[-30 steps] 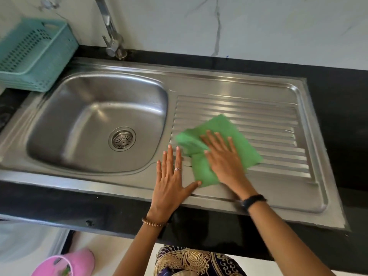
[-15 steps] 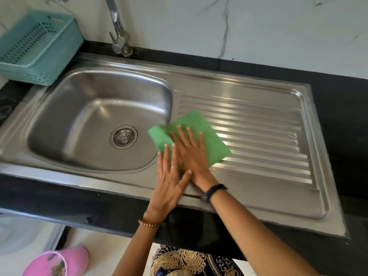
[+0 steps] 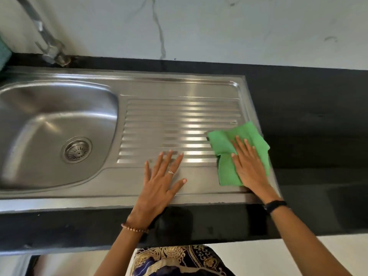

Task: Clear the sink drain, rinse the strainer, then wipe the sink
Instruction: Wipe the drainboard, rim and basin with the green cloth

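The stainless steel sink (image 3: pixel 49 116) fills the left, with its round metal strainer (image 3: pixel 76 150) seated in the drain. To its right lies the ribbed drainboard (image 3: pixel 179 116). A green cloth (image 3: pixel 225 144) is spread on the drainboard's far right end, partly over the rim. My right hand (image 3: pixel 249 166) presses flat on the cloth with fingers spread. My left hand (image 3: pixel 161 182) rests flat on the steel at the front of the drainboard, fingers apart and holding nothing.
A metal faucet (image 3: pixel 45 42) rises at the back left. A sliver of a teal basket (image 3: pixel 4 52) shows at the left edge. Black countertop (image 3: pixel 308 116) surrounds the sink, and a white marble wall stands behind it.
My right hand has slid the green cloth from beside the basin to the right end of the drainboard. My left hand stays flat near the front rim. The view has shifted right.
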The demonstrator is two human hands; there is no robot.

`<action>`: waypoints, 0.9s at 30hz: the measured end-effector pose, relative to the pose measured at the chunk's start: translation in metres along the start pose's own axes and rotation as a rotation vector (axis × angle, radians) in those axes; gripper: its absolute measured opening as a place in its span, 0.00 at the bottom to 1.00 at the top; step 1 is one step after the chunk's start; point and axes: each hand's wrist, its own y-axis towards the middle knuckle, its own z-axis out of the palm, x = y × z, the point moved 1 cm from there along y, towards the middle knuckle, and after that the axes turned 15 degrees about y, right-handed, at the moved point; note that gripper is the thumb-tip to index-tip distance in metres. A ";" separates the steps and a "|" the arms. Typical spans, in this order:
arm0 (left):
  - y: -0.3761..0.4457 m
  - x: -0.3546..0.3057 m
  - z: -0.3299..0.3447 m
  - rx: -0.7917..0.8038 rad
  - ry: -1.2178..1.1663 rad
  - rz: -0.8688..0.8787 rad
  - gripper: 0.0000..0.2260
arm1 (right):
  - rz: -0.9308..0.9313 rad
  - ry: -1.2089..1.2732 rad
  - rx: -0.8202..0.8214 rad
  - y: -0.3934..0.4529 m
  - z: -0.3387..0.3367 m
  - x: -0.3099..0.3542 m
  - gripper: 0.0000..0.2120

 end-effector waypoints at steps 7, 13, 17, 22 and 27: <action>-0.013 0.004 0.010 0.060 0.113 -0.166 0.32 | 0.069 -0.044 -0.054 -0.001 0.032 0.052 0.26; -0.031 0.028 0.001 -0.087 0.040 -0.383 0.41 | -0.291 0.012 0.139 0.012 0.090 0.171 0.24; -0.035 0.034 0.001 -0.024 0.011 -0.396 0.42 | -0.388 -0.006 0.180 0.011 0.085 0.161 0.24; -0.029 0.031 0.004 0.046 0.108 -0.250 0.37 | -0.233 -0.012 0.127 -0.005 0.049 0.077 0.24; -0.025 0.020 0.011 0.103 0.187 -0.103 0.37 | -0.009 -0.079 0.053 -0.013 0.005 0.009 0.24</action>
